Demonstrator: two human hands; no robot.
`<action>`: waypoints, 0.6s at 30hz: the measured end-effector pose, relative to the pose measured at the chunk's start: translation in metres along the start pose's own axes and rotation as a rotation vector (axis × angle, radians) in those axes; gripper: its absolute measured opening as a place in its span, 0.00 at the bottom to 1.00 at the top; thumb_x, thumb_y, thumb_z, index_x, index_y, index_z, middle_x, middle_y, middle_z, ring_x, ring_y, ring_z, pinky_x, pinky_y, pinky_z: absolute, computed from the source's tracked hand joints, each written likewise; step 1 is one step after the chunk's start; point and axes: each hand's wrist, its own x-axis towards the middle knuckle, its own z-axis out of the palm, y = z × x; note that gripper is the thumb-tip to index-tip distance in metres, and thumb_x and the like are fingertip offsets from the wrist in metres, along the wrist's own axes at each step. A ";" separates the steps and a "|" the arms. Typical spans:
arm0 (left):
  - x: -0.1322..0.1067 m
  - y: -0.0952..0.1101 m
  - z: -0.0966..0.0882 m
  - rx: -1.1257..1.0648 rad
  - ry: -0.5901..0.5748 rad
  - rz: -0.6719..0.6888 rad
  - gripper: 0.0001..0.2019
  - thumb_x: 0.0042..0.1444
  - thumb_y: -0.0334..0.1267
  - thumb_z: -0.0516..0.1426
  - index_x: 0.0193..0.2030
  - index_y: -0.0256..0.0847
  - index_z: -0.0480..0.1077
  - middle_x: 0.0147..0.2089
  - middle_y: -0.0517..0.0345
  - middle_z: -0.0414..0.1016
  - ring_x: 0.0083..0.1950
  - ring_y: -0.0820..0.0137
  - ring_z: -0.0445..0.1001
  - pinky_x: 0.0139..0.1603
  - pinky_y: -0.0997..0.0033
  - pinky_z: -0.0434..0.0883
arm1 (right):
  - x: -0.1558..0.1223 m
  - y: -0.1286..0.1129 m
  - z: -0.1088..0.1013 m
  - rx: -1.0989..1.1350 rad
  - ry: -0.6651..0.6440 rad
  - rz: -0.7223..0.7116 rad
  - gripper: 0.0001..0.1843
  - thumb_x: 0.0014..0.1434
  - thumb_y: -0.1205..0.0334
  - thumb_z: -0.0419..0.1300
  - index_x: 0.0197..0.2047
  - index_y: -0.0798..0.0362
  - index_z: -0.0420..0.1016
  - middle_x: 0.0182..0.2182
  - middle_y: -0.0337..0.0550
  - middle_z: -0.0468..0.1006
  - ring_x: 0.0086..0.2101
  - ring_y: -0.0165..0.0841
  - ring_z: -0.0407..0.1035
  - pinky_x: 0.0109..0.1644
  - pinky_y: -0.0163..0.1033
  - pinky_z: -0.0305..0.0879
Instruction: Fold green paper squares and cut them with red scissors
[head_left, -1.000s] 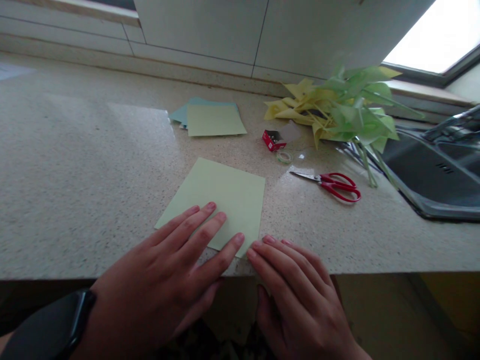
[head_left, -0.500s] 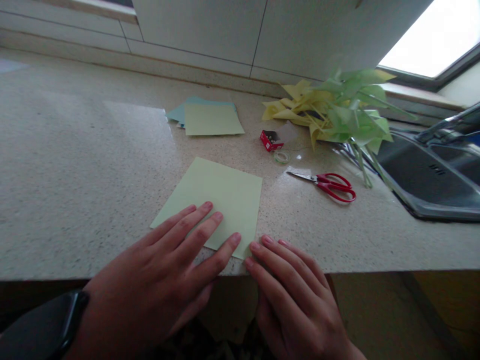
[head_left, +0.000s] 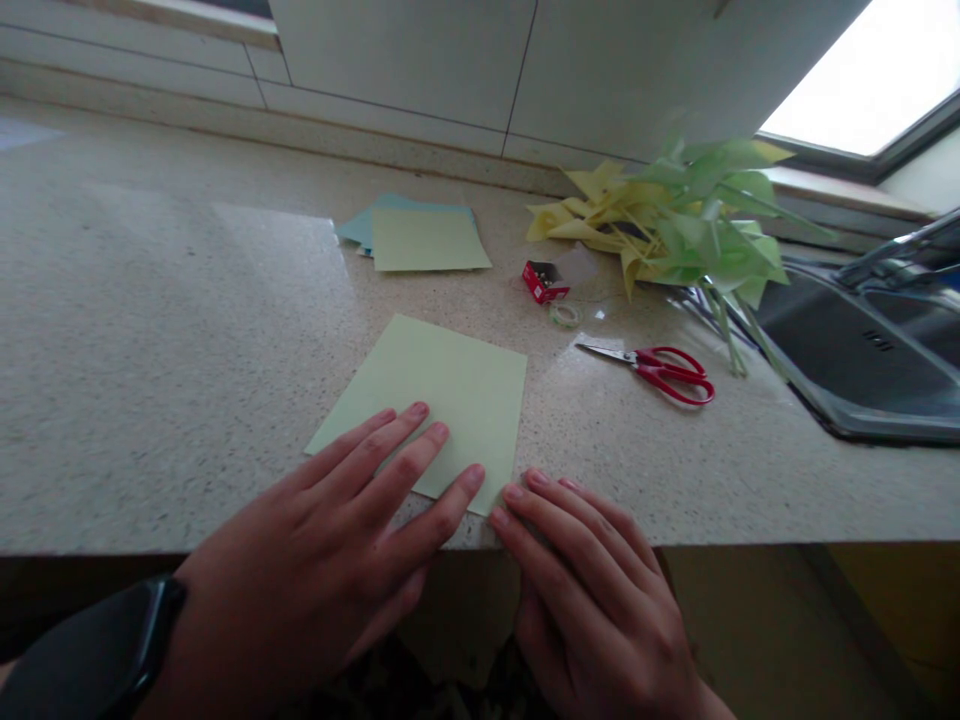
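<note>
A pale green square sheet of paper (head_left: 442, 385) lies on the speckled counter (head_left: 150, 340) near its front edge. My left hand (head_left: 330, 560) rests flat with its fingers stretched over the sheet's near edge; a dark watch is on that wrist. My right hand (head_left: 592, 600) lies flat beside it, fingers together, their tips touching the counter right at the sheet's near right corner. Neither hand holds anything.
A small stack of green and blue sheets (head_left: 424, 235) lies further back. Red scissors (head_left: 660, 367), a small red box (head_left: 545, 281) and a tape roll (head_left: 564, 314) lie to the right. A pile of yellow and green paper pinwheels (head_left: 667, 225) borders a steel sink (head_left: 870, 350).
</note>
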 end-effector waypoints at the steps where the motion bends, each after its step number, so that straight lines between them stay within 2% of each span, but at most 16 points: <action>1: 0.000 0.000 0.000 0.006 -0.004 0.000 0.28 0.64 0.43 0.58 0.70 0.47 0.63 0.70 0.41 0.64 0.72 0.46 0.60 0.66 0.42 0.67 | 0.000 0.000 0.000 0.001 -0.005 0.004 0.23 0.59 0.77 0.55 0.56 0.63 0.77 0.56 0.52 0.78 0.62 0.44 0.66 0.64 0.52 0.64; 5: 0.001 0.000 -0.002 0.019 -0.030 0.013 0.28 0.64 0.42 0.58 0.70 0.46 0.63 0.70 0.39 0.63 0.72 0.45 0.61 0.66 0.41 0.68 | 0.000 -0.001 -0.001 -0.004 -0.003 0.003 0.22 0.58 0.77 0.55 0.56 0.63 0.77 0.55 0.52 0.78 0.61 0.43 0.66 0.64 0.51 0.64; 18: 0.003 0.000 -0.003 -0.004 -0.015 0.015 0.27 0.65 0.42 0.57 0.70 0.46 0.63 0.70 0.38 0.64 0.72 0.44 0.61 0.65 0.40 0.69 | 0.002 -0.003 0.001 -0.039 0.005 0.014 0.24 0.58 0.77 0.55 0.57 0.63 0.76 0.54 0.51 0.77 0.59 0.42 0.66 0.64 0.49 0.62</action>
